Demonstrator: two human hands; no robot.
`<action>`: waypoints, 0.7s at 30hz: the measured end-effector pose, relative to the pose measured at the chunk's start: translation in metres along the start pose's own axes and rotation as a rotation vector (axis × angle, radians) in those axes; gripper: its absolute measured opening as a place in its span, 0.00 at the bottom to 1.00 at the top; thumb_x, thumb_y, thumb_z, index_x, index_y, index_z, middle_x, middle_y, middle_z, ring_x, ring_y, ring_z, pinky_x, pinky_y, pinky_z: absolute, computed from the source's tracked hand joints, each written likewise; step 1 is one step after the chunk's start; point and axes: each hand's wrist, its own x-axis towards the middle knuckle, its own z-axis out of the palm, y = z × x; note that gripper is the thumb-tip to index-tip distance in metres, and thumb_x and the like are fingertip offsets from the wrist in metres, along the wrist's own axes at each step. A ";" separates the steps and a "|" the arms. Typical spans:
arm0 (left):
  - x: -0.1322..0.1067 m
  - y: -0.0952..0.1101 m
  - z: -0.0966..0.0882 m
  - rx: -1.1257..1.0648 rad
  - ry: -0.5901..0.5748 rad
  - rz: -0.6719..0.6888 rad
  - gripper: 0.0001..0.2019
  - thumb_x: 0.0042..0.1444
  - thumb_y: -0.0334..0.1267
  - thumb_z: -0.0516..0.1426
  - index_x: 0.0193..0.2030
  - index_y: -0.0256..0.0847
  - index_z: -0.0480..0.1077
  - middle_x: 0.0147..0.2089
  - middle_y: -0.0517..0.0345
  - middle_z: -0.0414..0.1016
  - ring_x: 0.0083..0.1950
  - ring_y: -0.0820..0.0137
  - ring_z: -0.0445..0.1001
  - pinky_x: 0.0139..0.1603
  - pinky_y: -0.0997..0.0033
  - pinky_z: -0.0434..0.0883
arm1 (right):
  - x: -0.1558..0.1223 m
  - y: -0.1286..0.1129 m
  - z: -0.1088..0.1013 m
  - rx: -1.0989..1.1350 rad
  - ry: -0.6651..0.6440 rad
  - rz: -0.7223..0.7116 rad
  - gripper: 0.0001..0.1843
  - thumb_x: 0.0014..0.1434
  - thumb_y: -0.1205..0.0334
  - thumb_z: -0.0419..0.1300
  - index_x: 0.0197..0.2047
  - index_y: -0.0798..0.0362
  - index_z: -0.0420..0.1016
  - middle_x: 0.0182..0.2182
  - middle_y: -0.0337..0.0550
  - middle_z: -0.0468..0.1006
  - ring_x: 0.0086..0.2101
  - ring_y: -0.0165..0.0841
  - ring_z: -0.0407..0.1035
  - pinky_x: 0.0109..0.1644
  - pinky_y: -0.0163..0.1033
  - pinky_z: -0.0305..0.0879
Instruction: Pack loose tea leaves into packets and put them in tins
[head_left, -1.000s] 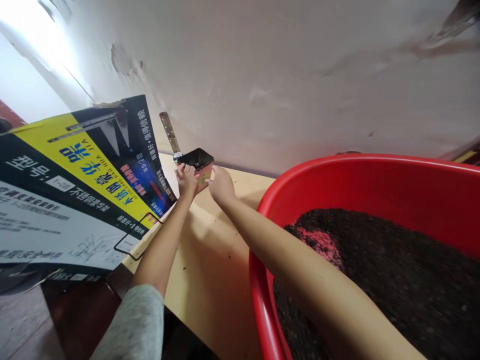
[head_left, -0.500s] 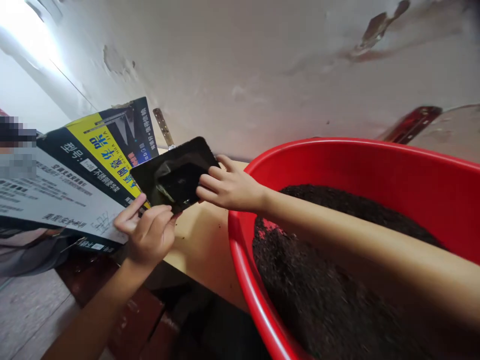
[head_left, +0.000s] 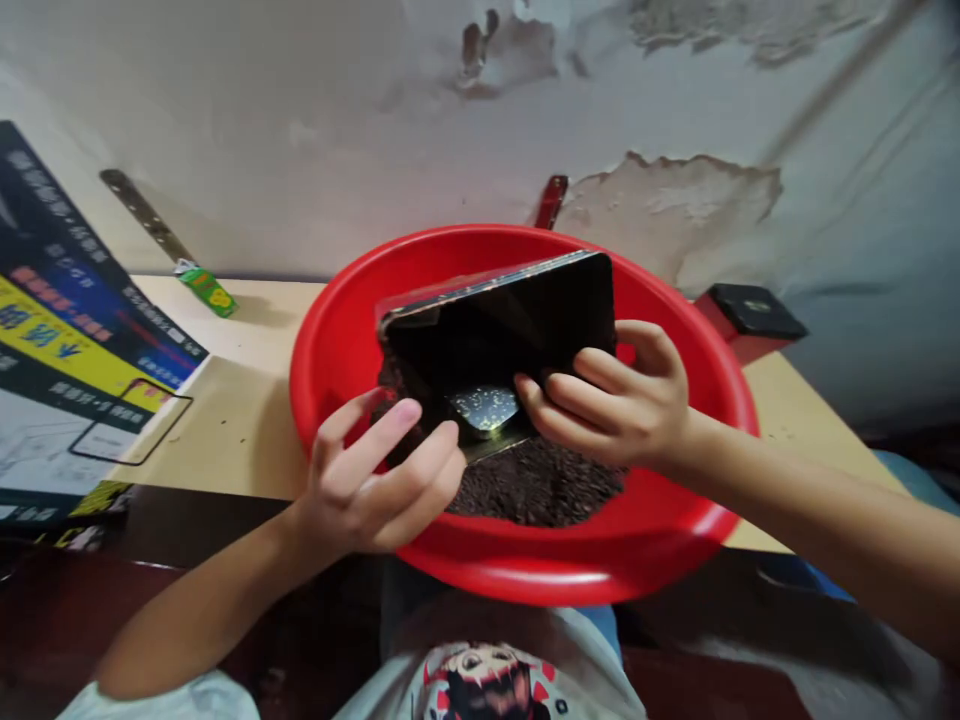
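Observation:
A flat, glossy black rectangular slab (head_left: 502,330), its exact kind unclear, is held tilted over a red plastic basin (head_left: 525,580). My left hand (head_left: 382,470) grips its lower left corner with curled fingers. On the right side, my right hand (head_left: 615,395) has its fingers closed round the lower edge. Near that edge, between the hands, shows a shiny grey patch (head_left: 484,407) with bright specks. Under the slab, dark crumbly soil (head_left: 540,485) lies in the basin; part of it is hidden by the slab and my hands.
The basin rests on a pale wooden tabletop (head_left: 247,400). Printed cardboard (head_left: 67,320) stands at the left, near a small green packet (head_left: 208,290). Behind the basin's right side sits a red-and-black box (head_left: 750,320). A peeling wall (head_left: 300,130) rises behind.
My view has swung right. Both hands have carried the black slab from beside the cardboard to over the basin, and it is now tipped up, with its thin edge showing on top.

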 end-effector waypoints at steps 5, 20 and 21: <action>0.035 0.026 0.052 -0.072 0.091 0.170 0.26 0.47 0.33 0.65 0.53 0.44 0.63 0.57 0.51 0.63 0.57 0.65 0.63 0.58 0.62 0.67 | -0.067 0.017 -0.021 -0.052 -0.149 0.023 0.10 0.57 0.70 0.57 0.26 0.50 0.68 0.18 0.27 0.68 0.23 0.24 0.54 0.44 0.37 0.54; 0.044 -0.009 0.162 -0.389 -0.276 -0.190 0.58 0.34 0.62 0.63 0.65 0.42 0.35 0.61 0.39 0.55 0.60 0.48 0.60 0.60 0.46 0.60 | -0.095 0.029 0.000 0.470 -0.642 0.658 0.27 0.58 0.40 0.49 0.42 0.54 0.74 0.40 0.48 0.76 0.40 0.37 0.68 0.47 0.44 0.57; 0.040 -0.013 0.165 -0.392 -0.289 -0.164 0.57 0.33 0.61 0.64 0.65 0.42 0.37 0.60 0.40 0.56 0.60 0.49 0.60 0.60 0.46 0.60 | -0.087 0.031 0.007 0.567 -0.698 0.726 0.29 0.58 0.39 0.48 0.44 0.56 0.73 0.43 0.50 0.76 0.42 0.38 0.69 0.47 0.44 0.59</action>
